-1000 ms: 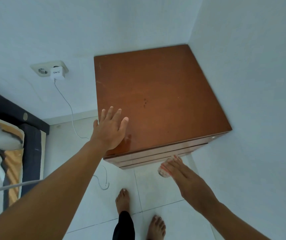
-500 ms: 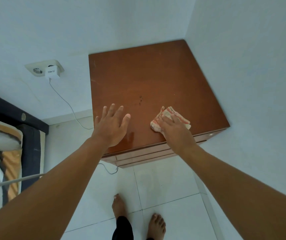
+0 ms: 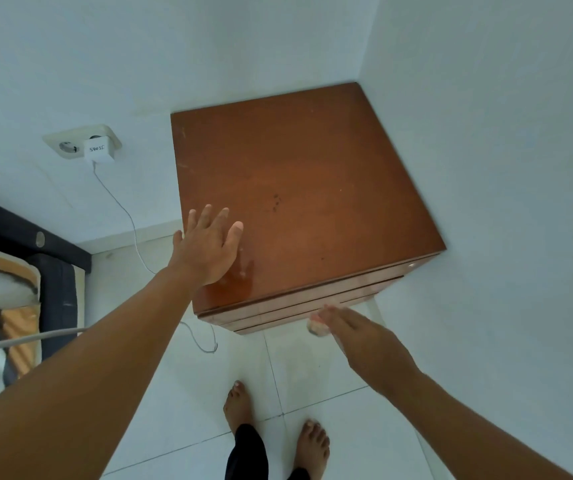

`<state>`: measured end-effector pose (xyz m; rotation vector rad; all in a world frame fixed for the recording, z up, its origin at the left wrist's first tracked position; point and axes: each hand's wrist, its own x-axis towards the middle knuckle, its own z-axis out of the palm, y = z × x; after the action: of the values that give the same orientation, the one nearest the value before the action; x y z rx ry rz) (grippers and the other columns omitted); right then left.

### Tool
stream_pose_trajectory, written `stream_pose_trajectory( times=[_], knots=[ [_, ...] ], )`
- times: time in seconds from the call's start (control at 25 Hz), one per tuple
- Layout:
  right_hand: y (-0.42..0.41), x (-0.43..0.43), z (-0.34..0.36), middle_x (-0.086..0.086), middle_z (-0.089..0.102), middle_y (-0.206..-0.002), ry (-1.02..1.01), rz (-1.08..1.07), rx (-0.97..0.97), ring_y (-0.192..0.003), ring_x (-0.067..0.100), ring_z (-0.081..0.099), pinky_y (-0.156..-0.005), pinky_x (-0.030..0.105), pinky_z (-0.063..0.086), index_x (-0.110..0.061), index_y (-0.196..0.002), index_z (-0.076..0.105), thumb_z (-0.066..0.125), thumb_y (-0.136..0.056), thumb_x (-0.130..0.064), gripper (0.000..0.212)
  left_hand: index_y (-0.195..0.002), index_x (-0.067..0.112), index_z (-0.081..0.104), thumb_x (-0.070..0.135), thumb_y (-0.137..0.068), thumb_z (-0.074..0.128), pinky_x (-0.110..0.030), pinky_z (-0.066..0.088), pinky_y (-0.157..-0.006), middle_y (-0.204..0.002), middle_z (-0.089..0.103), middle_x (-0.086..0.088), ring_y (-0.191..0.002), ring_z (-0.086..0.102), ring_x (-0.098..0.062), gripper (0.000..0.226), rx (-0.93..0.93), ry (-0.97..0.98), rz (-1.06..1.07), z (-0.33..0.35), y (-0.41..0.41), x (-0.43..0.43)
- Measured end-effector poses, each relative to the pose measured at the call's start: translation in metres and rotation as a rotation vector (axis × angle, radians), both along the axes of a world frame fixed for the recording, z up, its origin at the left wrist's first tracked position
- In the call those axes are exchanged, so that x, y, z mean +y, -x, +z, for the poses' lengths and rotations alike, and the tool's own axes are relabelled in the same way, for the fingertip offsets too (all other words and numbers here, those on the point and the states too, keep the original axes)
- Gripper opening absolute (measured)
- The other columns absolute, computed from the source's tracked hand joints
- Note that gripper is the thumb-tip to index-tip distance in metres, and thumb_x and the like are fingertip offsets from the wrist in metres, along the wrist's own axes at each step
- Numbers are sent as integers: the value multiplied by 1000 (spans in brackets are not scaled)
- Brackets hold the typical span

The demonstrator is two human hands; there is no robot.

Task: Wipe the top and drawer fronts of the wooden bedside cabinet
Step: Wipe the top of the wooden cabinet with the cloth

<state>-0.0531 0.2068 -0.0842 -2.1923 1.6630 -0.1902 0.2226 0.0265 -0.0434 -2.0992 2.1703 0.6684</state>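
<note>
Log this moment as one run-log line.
left hand: flat on cabinet top, near front-left corner | right hand: holding cloth at drawer fronts | phase: wiping fronts

Glossy brown wooden cabinet (image 3: pixel 305 202); pale, smooth floor tiles (image 3: pixel 309 362); matt wall (image 3: pixel 503 168).

Hidden and unclear parts

The right hand (image 3: pixel 364 336) is motion-blurred and covers most of the cloth (image 3: pixel 316 326); the drawer fronts (image 3: pixel 298 308) show only as thin strips, and the bed (image 3: pixel 8 299) is cut by the left edge.
</note>
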Motion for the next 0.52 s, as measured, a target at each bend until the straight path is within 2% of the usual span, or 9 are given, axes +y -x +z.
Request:
stream_pose_trajectory(
  times=[0.08, 0.2, 0.32, 0.52],
  knots=[
    [-15, -39, 23, 4, 69, -132, 95, 16, -75, -97, 20, 73, -76, 33, 64, -20, -144, 54, 63, -99, -12, 46, -161, 31, 18, 63, -102, 14, -61, 4, -121, -171, 5, -2, -157, -5, -28, 67, 3, -13, 17, 5, -3, -2],
    [-43, -111, 62, 7, 71, -129, 218, -30, -176, -102, 25, 72, -82, 42, 63, -17, -143, 55, 47, -108, -26, 37, -161, 31, 20, 63, -102, 14, -61, 4, -122, -171, 6, -2, -157, -4, -28, 67, 22, 1, 48, 18, -8, -11],
    [-77, -182, 86, 5, 67, -135, 262, -67, -228, -108, 33, 70, -85, 48, 60, -18, -143, 54, 48, -105, -22, 38, -161, 31, 20, 62, -102, 14, -61, 4, -122, -171, 6, -2, -157, -4, -28, 67, 26, 34, 73, 33, -25, -36],
    [-143, -300, 83, 6, 63, -141, 252, -34, -250, -116, 37, 65, -92, 47, 54, -16, -145, 53, 45, -106, -19, 40, -161, 30, 19, 62, -102, 14, -60, 5, -123, -171, 6, -3, -157, -5, -28, 67, 20, 46, 94, 27, -69, -107]
  ],
)
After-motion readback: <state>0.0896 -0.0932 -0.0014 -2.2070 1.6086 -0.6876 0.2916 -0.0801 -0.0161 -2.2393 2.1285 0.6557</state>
